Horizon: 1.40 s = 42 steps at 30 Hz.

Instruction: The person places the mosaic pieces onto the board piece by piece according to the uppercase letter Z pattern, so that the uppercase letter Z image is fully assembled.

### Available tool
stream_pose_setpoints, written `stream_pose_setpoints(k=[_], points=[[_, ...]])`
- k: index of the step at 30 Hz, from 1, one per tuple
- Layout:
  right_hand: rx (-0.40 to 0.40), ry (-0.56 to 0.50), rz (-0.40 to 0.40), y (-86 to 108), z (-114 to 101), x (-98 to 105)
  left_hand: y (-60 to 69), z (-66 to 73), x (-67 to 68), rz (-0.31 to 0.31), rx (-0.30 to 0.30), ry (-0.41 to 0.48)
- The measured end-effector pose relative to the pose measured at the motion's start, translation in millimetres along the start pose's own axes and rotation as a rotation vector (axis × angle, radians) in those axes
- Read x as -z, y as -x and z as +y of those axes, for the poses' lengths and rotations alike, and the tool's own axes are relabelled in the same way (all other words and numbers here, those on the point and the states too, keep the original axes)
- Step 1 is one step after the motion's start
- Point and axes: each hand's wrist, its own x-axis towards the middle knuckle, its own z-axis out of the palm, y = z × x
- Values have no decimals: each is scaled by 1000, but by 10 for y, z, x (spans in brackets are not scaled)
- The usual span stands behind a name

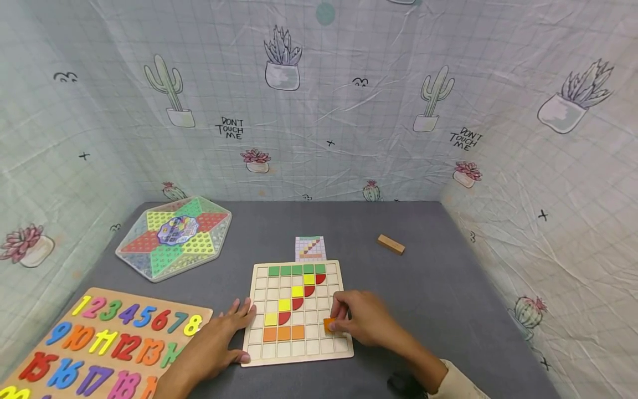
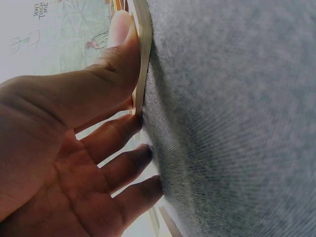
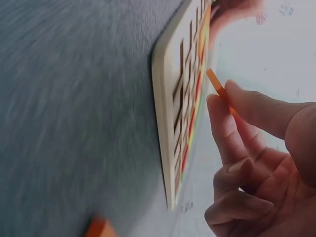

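Observation:
A square wooden grid board (image 1: pixel 299 361) lies on the dark tabletop. My left hand (image 1: pixel 211 341) rests against its left side, fingers spread, with the thumb (image 2: pixel 121 29) on the board's edge in the left wrist view. Over the board's right part, my right hand (image 1: pixel 366 316) pinches an orange square tile (image 1: pixel 328 325) between thumb and fingers. The right wrist view shows this tile (image 3: pixel 213 79) tilted and held above the board. Three orange tiles (image 1: pixel 283 333) sit in a lower row. Yellow squares (image 1: pixel 284 305) and red quarter-round pieces (image 1: pixel 297 303) climb diagonally to a green row (image 1: pixel 297 270).
A pattern card (image 1: pixel 309 248) lies behind the board. To the right is a small wooden block (image 1: pixel 391 244). A number puzzle (image 1: pixel 114 338) and a hexagonal star game board (image 1: pixel 174 238) lie on the left. Printed cloth (image 1: pixel 319 111) hangs around the table.

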Motion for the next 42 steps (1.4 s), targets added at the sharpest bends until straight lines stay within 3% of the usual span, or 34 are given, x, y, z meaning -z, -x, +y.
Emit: stream_pose_setpoints(k=[6, 12, 23, 27, 34, 42], points=[[-32, -30, -47, -125, -113, -174, -5, 10, 1, -11, 20, 1], [-50, 23, -48, -210, -199, -291, 0, 6, -1, -6, 14, 1], [7, 92, -49, -257, -249, -325, 4, 2, 1, -2, 0, -4], [-6, 63, -61, -245, -220, -315, 9, -5, -9, 7, -10, 4], [22, -54, -72, -130, -82, -105, 9, -3, -15, 2, -7, 8], [-26, -39, -64, 151, 196, 240, -2, -2, 4, -2, -13, 11]])
